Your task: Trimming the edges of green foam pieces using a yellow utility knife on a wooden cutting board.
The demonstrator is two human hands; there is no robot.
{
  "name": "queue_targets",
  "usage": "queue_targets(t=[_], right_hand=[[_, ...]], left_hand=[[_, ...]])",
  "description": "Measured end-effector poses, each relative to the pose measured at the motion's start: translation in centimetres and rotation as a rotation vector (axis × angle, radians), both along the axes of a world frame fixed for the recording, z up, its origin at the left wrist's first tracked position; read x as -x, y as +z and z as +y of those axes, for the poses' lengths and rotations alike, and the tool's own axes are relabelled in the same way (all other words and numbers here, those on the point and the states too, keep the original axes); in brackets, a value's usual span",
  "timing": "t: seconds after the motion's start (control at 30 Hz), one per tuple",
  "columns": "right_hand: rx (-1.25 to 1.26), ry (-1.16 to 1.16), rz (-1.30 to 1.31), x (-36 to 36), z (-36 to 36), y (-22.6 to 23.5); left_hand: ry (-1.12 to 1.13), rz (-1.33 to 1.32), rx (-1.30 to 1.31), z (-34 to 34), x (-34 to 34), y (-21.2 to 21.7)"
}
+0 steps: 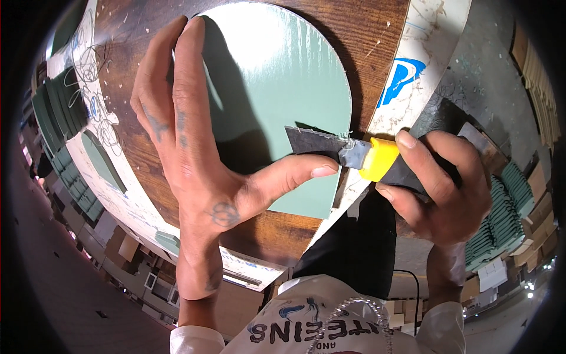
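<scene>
A glossy pale-green panel (283,65) with a rounded far end lies on the wood-patterned tabletop. My left hand (200,130) is spread over its left side, fingers stretched toward the far edge and thumb pointing right. Between that thumb and the panel's right edge is the broad dark blade of a yellow-and-black utility knife (380,160). My right hand (445,183) grips its handle just off the panel's right side. Thin shavings cling to the blade near the yellow collar. Whether the blade touches the panel I cannot tell.
The wood-patterned tabletop (368,35) has a white border with a blue mark and scattered shavings. Curly offcut strands (94,65) lie on the left border, near a loose green piece (103,159). Stacked green pieces (498,218) stand at right, others (59,106) at far left.
</scene>
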State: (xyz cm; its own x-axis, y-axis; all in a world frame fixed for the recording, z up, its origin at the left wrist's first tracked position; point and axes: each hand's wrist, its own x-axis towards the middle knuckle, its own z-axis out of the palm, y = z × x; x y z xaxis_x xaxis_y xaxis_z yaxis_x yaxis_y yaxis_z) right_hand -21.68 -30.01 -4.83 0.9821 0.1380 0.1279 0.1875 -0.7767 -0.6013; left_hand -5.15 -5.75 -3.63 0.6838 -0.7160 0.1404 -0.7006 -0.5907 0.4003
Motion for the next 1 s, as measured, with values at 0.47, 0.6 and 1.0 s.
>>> queue_targets(t=[0.47, 0.6, 1.0], right_hand=[[-0.108, -0.038, -0.076, -2.1, -1.5, -0.5], [-0.097, -0.057, -0.064, -3.1, -1.7, 0.0], [-0.006, -0.033, 0.066, -2.9, -2.1, 1.8]], left_hand=[[0.125, 0.038, 0.041, -1.2, -0.6, 0.2], [0.149, 0.042, 0.051, -1.3, -0.9, 0.2], [0.068, 0.042, 0.018, -1.1, -1.0, 0.8]])
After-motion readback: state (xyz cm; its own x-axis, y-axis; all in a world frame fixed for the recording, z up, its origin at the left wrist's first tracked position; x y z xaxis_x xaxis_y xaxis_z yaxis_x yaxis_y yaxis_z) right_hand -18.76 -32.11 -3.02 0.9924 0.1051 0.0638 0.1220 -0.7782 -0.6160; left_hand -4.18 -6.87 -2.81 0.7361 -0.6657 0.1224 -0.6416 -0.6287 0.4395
